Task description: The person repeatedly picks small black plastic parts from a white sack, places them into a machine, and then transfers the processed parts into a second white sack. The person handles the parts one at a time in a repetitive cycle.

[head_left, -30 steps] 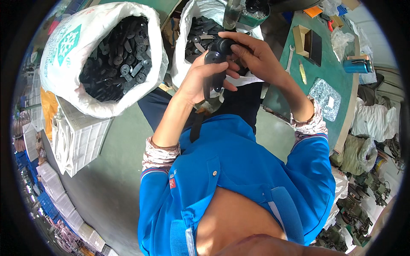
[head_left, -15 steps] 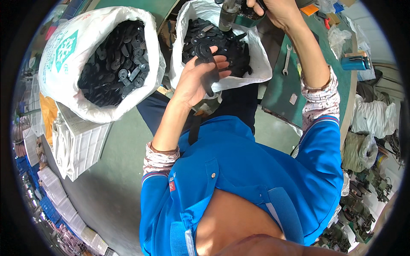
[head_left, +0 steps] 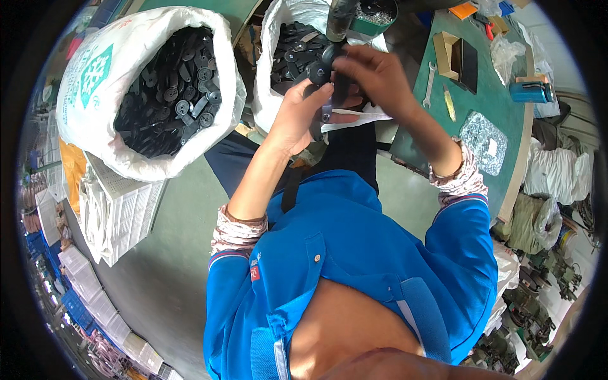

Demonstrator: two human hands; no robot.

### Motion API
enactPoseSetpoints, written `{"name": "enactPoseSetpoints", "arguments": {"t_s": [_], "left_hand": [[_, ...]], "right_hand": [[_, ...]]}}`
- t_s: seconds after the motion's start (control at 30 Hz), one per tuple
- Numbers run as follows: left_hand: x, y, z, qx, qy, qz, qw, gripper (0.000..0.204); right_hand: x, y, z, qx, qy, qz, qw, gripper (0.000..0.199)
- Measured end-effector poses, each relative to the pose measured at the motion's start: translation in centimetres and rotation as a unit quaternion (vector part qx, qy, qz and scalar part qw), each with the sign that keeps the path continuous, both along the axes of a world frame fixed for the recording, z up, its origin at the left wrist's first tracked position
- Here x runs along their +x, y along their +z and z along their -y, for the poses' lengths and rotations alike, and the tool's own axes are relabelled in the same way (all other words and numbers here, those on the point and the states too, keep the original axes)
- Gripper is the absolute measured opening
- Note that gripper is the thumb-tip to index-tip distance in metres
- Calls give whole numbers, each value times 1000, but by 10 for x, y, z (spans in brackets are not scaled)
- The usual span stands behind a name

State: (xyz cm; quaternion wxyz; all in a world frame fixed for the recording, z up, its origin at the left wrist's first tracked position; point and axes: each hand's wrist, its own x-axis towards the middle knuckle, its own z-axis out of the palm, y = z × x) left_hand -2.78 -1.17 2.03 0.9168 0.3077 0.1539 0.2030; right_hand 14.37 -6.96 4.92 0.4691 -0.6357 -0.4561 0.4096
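My left hand (head_left: 299,117) is closed around black lever-like parts (head_left: 319,75) with round ends, held over the near edge of a white sack (head_left: 269,104). Against the upper part of this bundle, my right hand (head_left: 375,79) has its fingers curled and seems to pinch a round-ended black part (head_left: 332,54); motion blurs the fingertips. More black parts (head_left: 292,56) fill the sack beneath, partly covered by both hands. A dark machine cylinder (head_left: 341,22) stands just beyond the right fingers, beside a green box (head_left: 373,25) holding small metal pieces.
Another white sack (head_left: 149,168), full of black parts, stands at left by a white crate (head_left: 130,212). On the green bench (head_left: 415,136) at right lie a wrench (head_left: 430,85), a yellow knife (head_left: 449,104), an open cardboard box (head_left: 446,56), a bubble-wrap packet (head_left: 484,142) and a blue container (head_left: 531,92).
My right hand has come down and left from the green box to the parts in my left hand. The left fingers have closed more. The right arm no longer covers the cardboard box and packet.
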Motion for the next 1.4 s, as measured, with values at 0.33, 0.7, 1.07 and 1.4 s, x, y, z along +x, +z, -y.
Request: {"name": "enactPoseSetpoints", "arguments": {"t_s": [0.33, 0.7, 1.07, 1.4], "left_hand": [[8, -10, 3, 308, 166, -194, 917, 43], [3, -7, 7, 184, 129, -107, 969, 39], [-4, -7, 2, 150, 158, -116, 969, 30], [-1, -15, 2, 285, 250, -107, 919, 35]], "right_hand": [[-2, 6, 17, 23, 46, 26, 998, 35], [28, 48, -28, 166, -53, 4, 985, 34], [52, 88, -89, 24, -56, -120, 991, 29], [-35, -30, 24, 14, 31, -90, 995, 54]]}}
